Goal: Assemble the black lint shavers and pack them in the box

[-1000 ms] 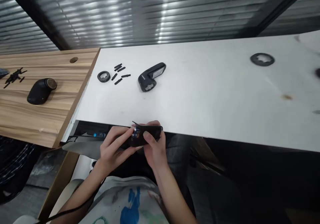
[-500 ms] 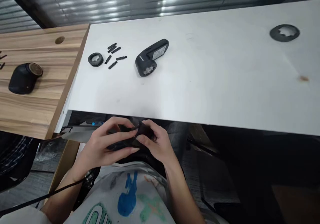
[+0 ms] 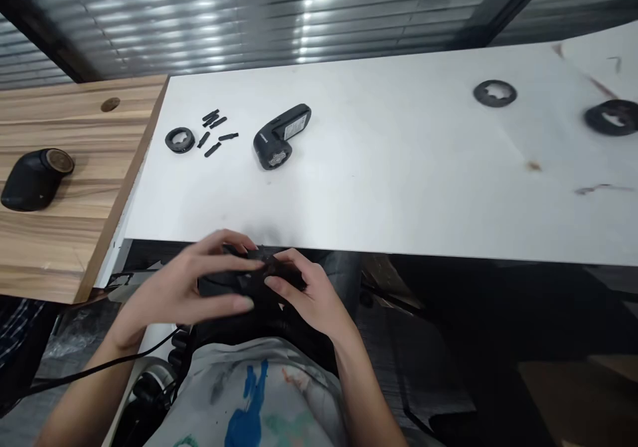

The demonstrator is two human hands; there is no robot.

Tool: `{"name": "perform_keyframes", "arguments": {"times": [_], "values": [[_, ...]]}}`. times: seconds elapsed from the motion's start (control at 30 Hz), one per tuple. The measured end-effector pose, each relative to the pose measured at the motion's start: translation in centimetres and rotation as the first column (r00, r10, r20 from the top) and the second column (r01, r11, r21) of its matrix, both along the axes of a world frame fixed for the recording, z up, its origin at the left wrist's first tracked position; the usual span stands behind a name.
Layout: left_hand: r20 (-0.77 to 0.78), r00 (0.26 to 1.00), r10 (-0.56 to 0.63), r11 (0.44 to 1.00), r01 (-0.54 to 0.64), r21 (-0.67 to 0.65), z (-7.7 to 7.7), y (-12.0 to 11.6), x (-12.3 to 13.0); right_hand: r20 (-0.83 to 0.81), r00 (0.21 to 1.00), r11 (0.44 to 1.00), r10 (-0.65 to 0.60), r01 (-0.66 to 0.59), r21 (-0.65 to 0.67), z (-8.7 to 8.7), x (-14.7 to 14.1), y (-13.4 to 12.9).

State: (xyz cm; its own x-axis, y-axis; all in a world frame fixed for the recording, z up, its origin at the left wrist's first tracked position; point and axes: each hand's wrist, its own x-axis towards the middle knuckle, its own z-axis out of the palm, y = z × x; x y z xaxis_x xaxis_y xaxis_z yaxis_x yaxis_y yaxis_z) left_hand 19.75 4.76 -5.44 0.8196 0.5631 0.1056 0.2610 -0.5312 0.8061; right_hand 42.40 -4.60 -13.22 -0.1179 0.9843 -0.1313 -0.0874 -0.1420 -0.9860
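Note:
Over my lap, just below the table's front edge, my right hand [image 3: 310, 295] grips a small black part [image 3: 282, 271] between thumb and fingers. The part is dark against dark clothing, and its exact kind cannot be made out. My left hand [image 3: 199, 287], slightly blurred, is open with thumb and fingers apart. Its index fingertip is close to the black part; whether it touches is unclear. Beyond the hands, a black L-shaped handheld device [image 3: 279, 135] with a perforated round head and a pale label lies on the white table [image 3: 379, 181].
Several small black strips [image 3: 218, 133] lie beside a black ring [image 3: 180, 140] at the table's left. Two more rings, one nearer [image 3: 481, 93] and one far right [image 3: 593, 118], lie rightward. A black rounded housing [image 3: 30, 181] sits on the wooden table [image 3: 100, 168]. A cable [image 3: 94, 368] crosses my left forearm.
My left hand has drawn back a little from the black part, its fingers spreading. My right hand still holds the part. The view has shifted right, showing another ring.

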Motion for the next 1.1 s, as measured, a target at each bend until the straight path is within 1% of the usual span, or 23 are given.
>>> {"name": "perform_keyframes", "arguments": {"times": [0.07, 0.13, 0.2, 0.27, 0.3, 0.37, 0.43, 0.5, 0.6, 0.67, 0.73, 0.77, 0.8, 0.83, 0.87, 0.9, 0.93, 1.0, 1.03, 1.07, 1.1], "values": [[0.075, 0.982, 0.176, 0.983, -0.179, 0.049, 0.2, 1.7, 0.7, -0.014, 0.994, 0.994, -0.11, 0.11, 0.006, -0.2, 0.5, 0.0], [0.159, 0.918, 0.364, 0.923, -0.378, 0.07, -0.2, 3.4, 2.0, -0.073, 0.983, 0.985, -0.17, 0.168, -0.028, -0.6, 0.9, -0.2], [0.167, 0.864, 0.475, 0.875, -0.484, 0.015, -1.0, 5.2, 3.8, -0.162, 0.967, 0.98, -0.195, 0.185, -0.076, -1.0, 1.3, -0.5], [0.104, 0.835, 0.541, 0.841, -0.54, -0.033, -1.9, 7.1, 6.0, -0.266, 0.94, 0.975, -0.213, 0.186, -0.122, -1.5, 1.5, -0.9], [0.057, 0.821, 0.568, 0.823, -0.567, -0.034, -2.2, 8.1, 7.1, -0.317, 0.923, 0.973, -0.22, 0.183, -0.141, -1.6, 1.5, -1.0], [-0.057, 0.8, 0.597, 0.801, -0.598, -0.011, -2.3, 10.1, 9.4, -0.41, 0.884, 0.971, -0.224, 0.169, -0.166, -1.6, 1.5, -1.3], [-0.153, 0.785, 0.6, 0.798, -0.601, 0.041, -2.1, 11.5, 11.3, -0.474, 0.855, 0.974, -0.211, 0.143, -0.175, -1.5, 1.6, -1.6], [-0.183, 0.774, 0.606, 0.794, -0.603, 0.081, -1.9, 12.2, 12.7, -0.483, 0.853, 0.976, -0.198, 0.129, -0.174, -1.3, 1.6, -1.9], [-0.168, 0.777, 0.607, 0.794, -0.603, 0.078, -1.8, 11.6, 13.1, -0.415, 0.877, 0.966, -0.244, 0.184, -0.179, -1.3, 1.7, -2.3], [-0.134, 0.799, 0.586, 0.81, -0.581, 0.079, -2.0, 10.5, 12.5, -0.371, 0.874, 0.949, -0.313, 0.27, -0.165, -1.6, 1.9, -2.6], [-0.075, 0.822, 0.564, 0.826, -0.56, 0.069, -2.1, 9.0, 11.4, -0.356, 0.854, 0.925, -0.38, 0.355, -0.137, -1.8, 2.2, -2.8], [-0.048, 0.829, 0.557, 0.83, -0.556, 0.029, -2.2, 8.2, 10.7, -0.357, 0.842, 0.914, -0.405, 0.389, -0.119, -1.9, 2.4, -2.9], [-0.027, 0.83, 0.557, 0.829, -0.557, -0.04, -2.2, 7.4, 10.0, -0.36, 0.832, 0.904, -0.422, 0.418, -0.094, -1.9, 2.5, -2.9], [-0.012, 0.828, 0.561, 0.819, -0.557, -0.141, -2.2, 6.7, 9.3, -0.361, 0.825, 0.894, -0.435, 0.442, -0.068, -1.8, 2.7, -3.0], [-0.001, 0.822, 0.569, 0.792, -0.548, -0.269, -2.1, 6.0, 8.6, -0.358, 0.822, 0.887, -0.443, 0.459, -0.044, -1.6, 2.8, -2.9], [0.005, 0.815, 0.58, 0.745, -0.528, -0.408, -2.0, 5.4, 8.0, -0.343, 0.825, 0.883, -0.448, 0.468, -0.028, -1.4, 3.0, -2.9], [0.002, 0.812, 0.584, 0.683, -0.49, -0.543, -1.9, 5.0, 7.4, -0.32, 0.833, 0.882, -0.451, 0.471, -0.019, -1.1, 3.1, -2.8], [-0.025, 0.83, 0.558, 0.535, -0.383, -0.753, -1.8, 4.6, 6.4, -0.271, 0.85, 0.885, -0.451, 0.466, -0.012, -0.5, 3.4, -2.3], [-0.034, 0.856, 0.517, 0.47, -0.316, -0.824, -1.8, 4.7, 6.0, -0.256, 0.856, 0.885, -0.449, 0.465, 0.002, -0.2, 3.5, -1.9], [-0.028, 0.888, 0.459, 0.419, -0.245, -0.875, -2.0, 5.0, 5.7, -0.247, 0.86, 0.883, -0.447, 0.468, 0.034, 0.0, 3.7, -1.5], [-0.003, 0.918, 0.397, 0.381, -0.167, -0.909, -2.2, 5.4, 5.4, -0.239, 0.86, 0.873, -0.451, 0.48, 0.081, 0.2, 3.8, -0.9]]}}
